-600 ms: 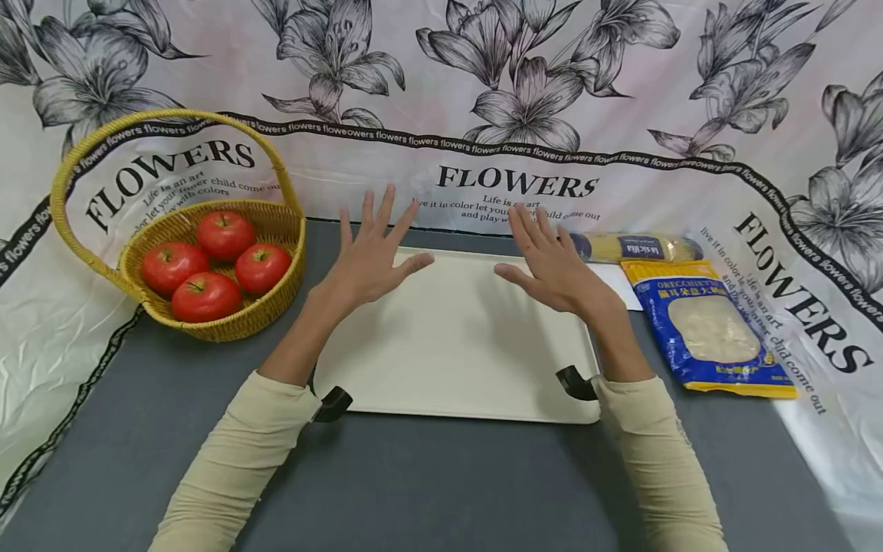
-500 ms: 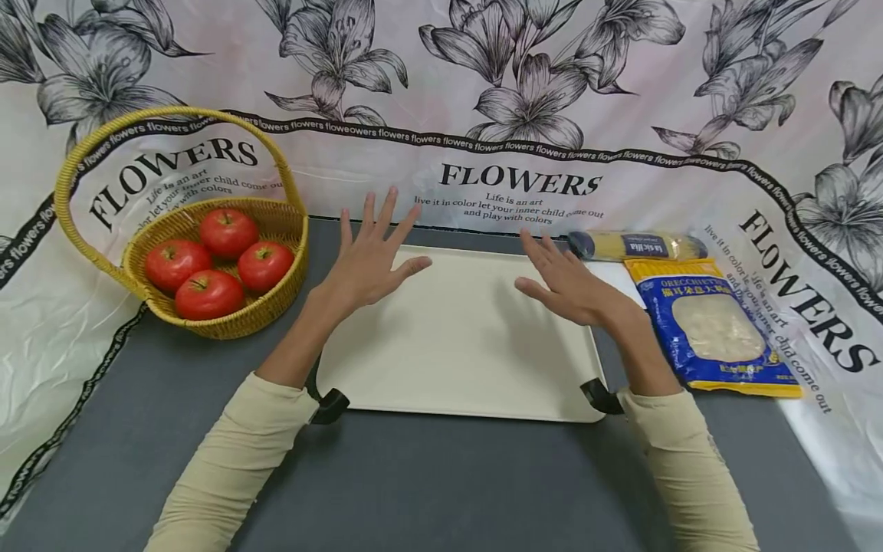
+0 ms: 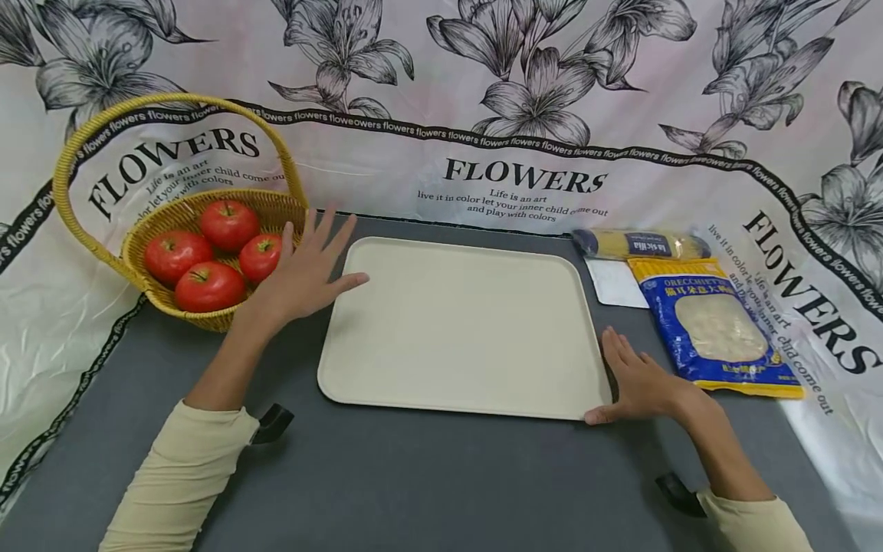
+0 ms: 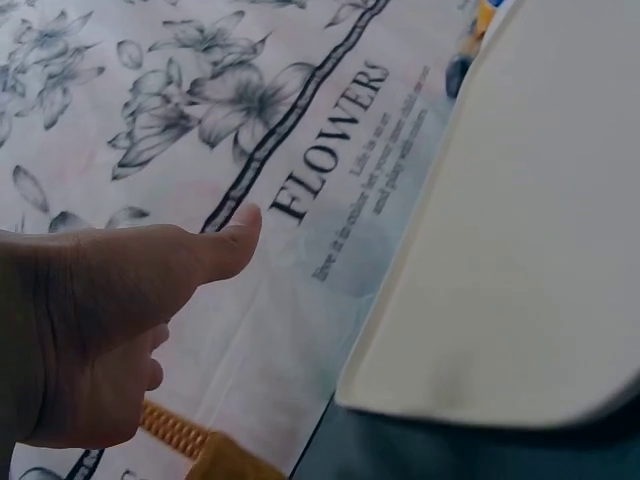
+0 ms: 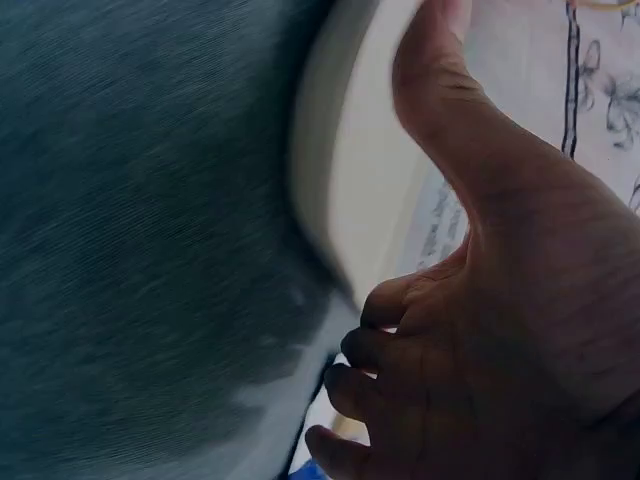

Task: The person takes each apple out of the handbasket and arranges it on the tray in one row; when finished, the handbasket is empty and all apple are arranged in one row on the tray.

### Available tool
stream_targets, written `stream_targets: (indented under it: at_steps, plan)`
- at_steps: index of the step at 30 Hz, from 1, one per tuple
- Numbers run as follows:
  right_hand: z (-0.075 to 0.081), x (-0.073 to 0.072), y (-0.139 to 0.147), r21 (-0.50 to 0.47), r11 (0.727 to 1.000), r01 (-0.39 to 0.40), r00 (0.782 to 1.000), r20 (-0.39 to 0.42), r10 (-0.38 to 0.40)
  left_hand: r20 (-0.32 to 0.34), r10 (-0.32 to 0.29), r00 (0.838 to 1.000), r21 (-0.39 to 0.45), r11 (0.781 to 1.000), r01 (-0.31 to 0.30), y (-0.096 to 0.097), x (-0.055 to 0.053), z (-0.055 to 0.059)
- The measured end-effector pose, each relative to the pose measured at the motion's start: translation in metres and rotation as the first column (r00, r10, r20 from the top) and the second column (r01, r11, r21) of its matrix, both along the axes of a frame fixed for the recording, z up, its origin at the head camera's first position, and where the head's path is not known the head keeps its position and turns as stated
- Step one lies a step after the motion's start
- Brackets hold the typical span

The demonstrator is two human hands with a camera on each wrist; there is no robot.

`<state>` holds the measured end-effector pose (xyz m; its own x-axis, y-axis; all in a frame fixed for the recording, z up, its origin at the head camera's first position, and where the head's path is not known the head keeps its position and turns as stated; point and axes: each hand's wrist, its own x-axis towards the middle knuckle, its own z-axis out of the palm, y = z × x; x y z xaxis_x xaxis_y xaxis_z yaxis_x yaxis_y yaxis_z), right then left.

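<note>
A cream rectangular tray [image 3: 462, 330] lies flat on the grey tabletop. My left hand [image 3: 297, 276], fingers spread, is between the tray's left side and the wicker basket [image 3: 228, 320], overlapping the basket's right side in the head view. Several red tomatoes [image 3: 210, 287] sit in that basket. At the tray's front right corner is my right hand [image 3: 641, 383], its fingers extended along the right edge and its thumb at the corner. In the right wrist view, the right hand [image 5: 470, 260] overlaps the tray's edge [image 5: 330, 170]. Neither hand holds anything.
Right of the tray lies a blue and yellow bag of orecchiette pasta [image 3: 717, 330]. Behind it are a long pasta packet [image 3: 641, 245] and a white card [image 3: 616, 284]. A flower-printed sheet [image 3: 372, 169] rises along the back. The basket's tall handle [image 3: 172, 98] arches upward.
My hands have moved apart from over the tray. The left went left toward the basket, and the right came right and nearer to the tray's front right corner.
</note>
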<state>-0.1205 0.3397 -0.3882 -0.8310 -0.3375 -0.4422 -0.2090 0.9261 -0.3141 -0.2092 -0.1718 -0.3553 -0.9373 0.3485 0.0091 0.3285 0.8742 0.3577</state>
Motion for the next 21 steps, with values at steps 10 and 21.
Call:
stream_targets:
  at_steps: [10,21]
  plan:
    - [-0.006,-0.004,0.003,0.0,1.0,0.001,0.999,0.046,-0.001,0.064,0.164,0.984,0.033,0.985,-0.167,-0.054,-0.007,0.01]
    - [0.008,-0.022,-0.031,0.342,0.939,-0.042,0.997,0.082,0.014,0.265,0.111,0.958,-0.062,0.993,-0.098,-0.085,-0.028,0.014]
